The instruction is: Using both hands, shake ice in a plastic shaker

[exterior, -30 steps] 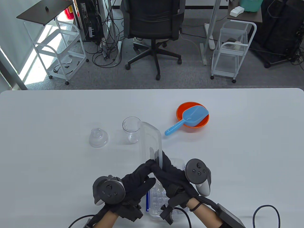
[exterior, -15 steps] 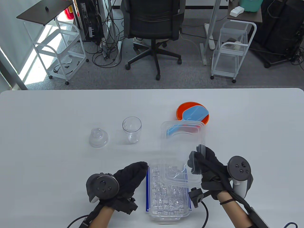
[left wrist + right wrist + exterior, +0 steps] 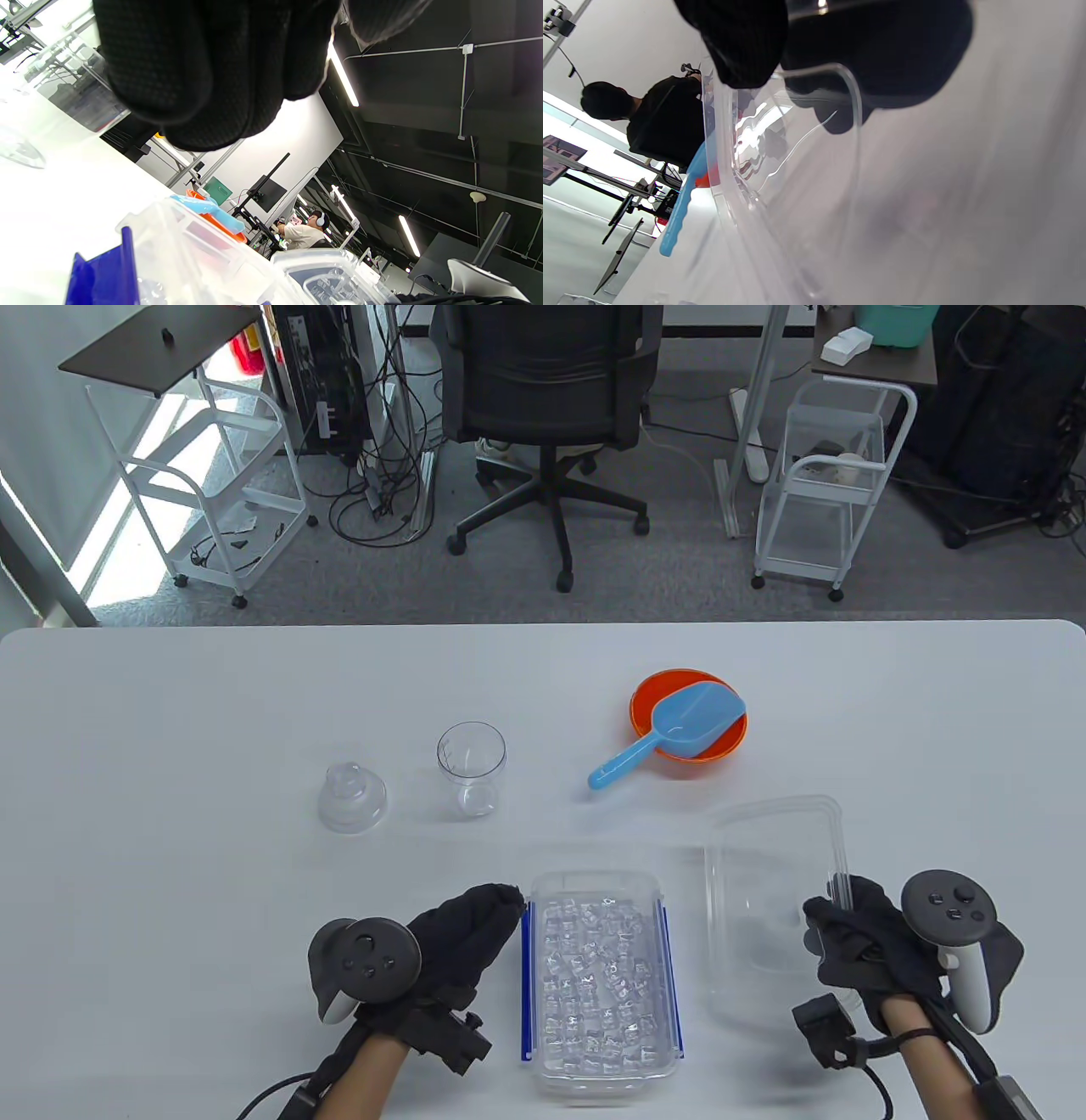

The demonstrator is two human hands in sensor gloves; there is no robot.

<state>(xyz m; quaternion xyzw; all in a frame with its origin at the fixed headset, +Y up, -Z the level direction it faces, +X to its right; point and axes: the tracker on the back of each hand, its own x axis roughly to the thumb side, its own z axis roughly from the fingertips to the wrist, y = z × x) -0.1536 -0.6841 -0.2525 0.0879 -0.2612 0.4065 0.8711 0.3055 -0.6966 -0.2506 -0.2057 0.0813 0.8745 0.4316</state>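
A clear ice box (image 3: 601, 980) full of ice cubes stands open near the table's front edge; it also shows in the left wrist view (image 3: 199, 262). My left hand (image 3: 462, 937) rests against the box's left side, fingers together. My right hand (image 3: 857, 937) grips the edge of the clear lid (image 3: 768, 882), which lies low to the right of the box; it shows close in the right wrist view (image 3: 780, 169). The clear shaker cup (image 3: 472, 768) stands upright at mid-table, its clear cap (image 3: 351, 797) to its left.
An orange bowl (image 3: 730, 738) holding a blue scoop (image 3: 666, 734) sits behind the lid. The table (image 3: 170, 857) ends at its far edge, with an office chair and white carts beyond.
My right hand has carried the lid off the box, from upright over it to flat at the right. My left hand let go of the lid and stayed by the box.
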